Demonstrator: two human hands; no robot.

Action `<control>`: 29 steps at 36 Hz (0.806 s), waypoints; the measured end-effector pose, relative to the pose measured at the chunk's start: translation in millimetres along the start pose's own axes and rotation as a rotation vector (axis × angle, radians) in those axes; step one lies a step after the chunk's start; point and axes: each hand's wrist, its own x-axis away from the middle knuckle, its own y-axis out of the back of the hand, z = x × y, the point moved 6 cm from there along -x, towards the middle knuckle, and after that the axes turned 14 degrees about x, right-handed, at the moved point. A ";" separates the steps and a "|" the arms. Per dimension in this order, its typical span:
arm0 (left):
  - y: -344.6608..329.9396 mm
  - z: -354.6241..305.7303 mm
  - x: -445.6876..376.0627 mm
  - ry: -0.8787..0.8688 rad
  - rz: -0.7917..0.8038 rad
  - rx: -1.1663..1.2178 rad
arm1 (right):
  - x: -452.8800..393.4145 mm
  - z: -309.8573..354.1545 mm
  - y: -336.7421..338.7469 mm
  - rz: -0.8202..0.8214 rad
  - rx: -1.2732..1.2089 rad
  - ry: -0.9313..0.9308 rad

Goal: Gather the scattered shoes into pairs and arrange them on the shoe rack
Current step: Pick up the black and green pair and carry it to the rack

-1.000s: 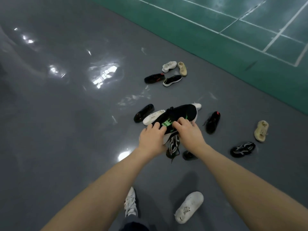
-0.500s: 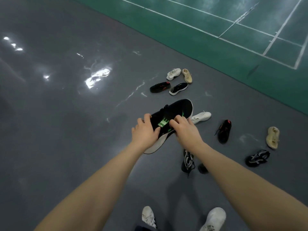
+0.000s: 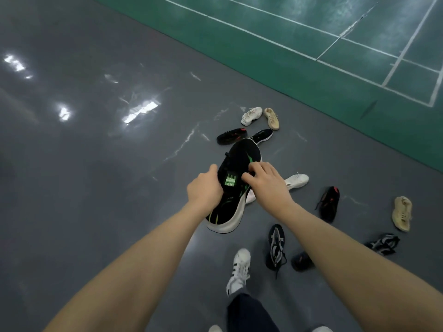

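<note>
I hold a black sneaker with green stripes and a white sole in the air, toe pointing away. My left hand grips its left side and my right hand grips its right side by the tongue. Scattered on the grey floor are a white shoe, a black shoe with red trim, a beige shoe, a dark strappy shoe and another dark strappy shoe. Farther off lie a white shoe, a beige shoe, a black-red shoe and a black shoe. No shoe rack is in view.
My own foot in a white striped sneaker and a dark trouser leg are below the held shoe. A small dark shoe lies by my right forearm. A green court with white lines runs along the far right.
The held sneaker has turned from slanting right to pointing straight away, and it sits nearer. My view has shifted, so the floor shoes have slid right and down, and my foot has stepped forward.
</note>
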 end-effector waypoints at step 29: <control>-5.6 -98.0 -413.5 -0.238 0.187 -0.162 | -304.9 -192.6 -206.3 0.219 0.097 0.003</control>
